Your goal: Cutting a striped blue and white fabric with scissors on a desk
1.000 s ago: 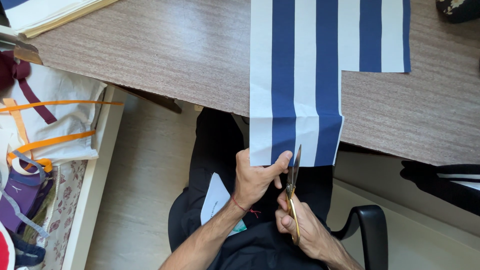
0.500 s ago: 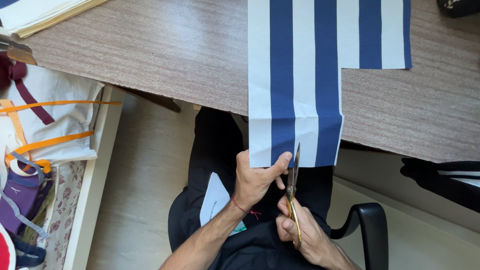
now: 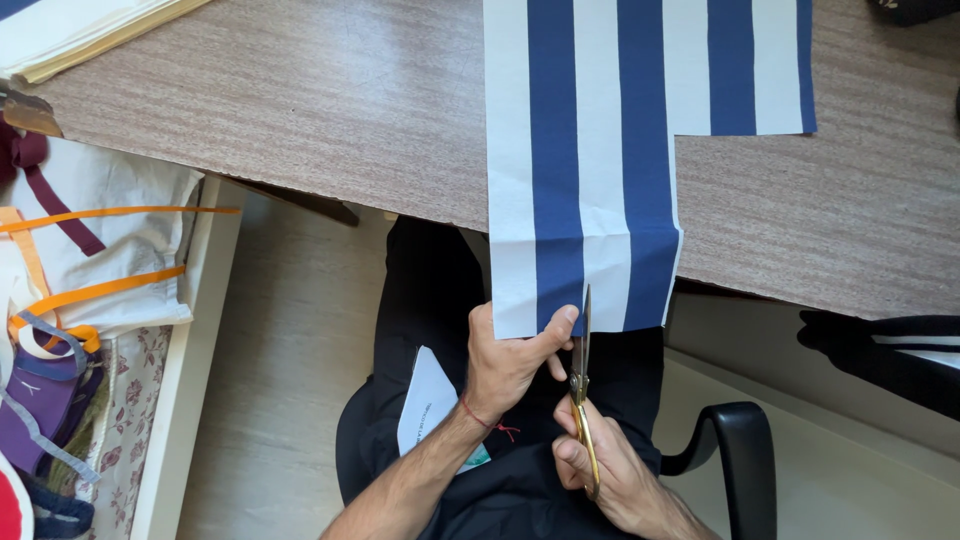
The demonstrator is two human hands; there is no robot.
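Cutting into the hanging end of a blue-and-white striped cloth (image 3: 585, 190) with scissors (image 3: 583, 385).

The left hand (image 3: 510, 365) pinches the cloth's bottom edge, which droops off the table (image 3: 300, 120); the right hand (image 3: 610, 470) is closed around the scissor handles, blades just entering at the edge. Next, the cut probably needs to follow the stripe line straight. The right fingers are mostly hidden.

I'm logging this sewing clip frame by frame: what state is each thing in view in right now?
Blue-and-white striped fabric: flat on the table, its end hanging over the edge, pinched at the hem.
Gold-handled scissors: blades at the fabric's bottom hem, pointing up.
Left hand: gripping the fabric's lower edge.
Right hand: closed on the scissor handles.
Wood-grain table: bearing the fabric.
Black office chair armrest: unoccupied.
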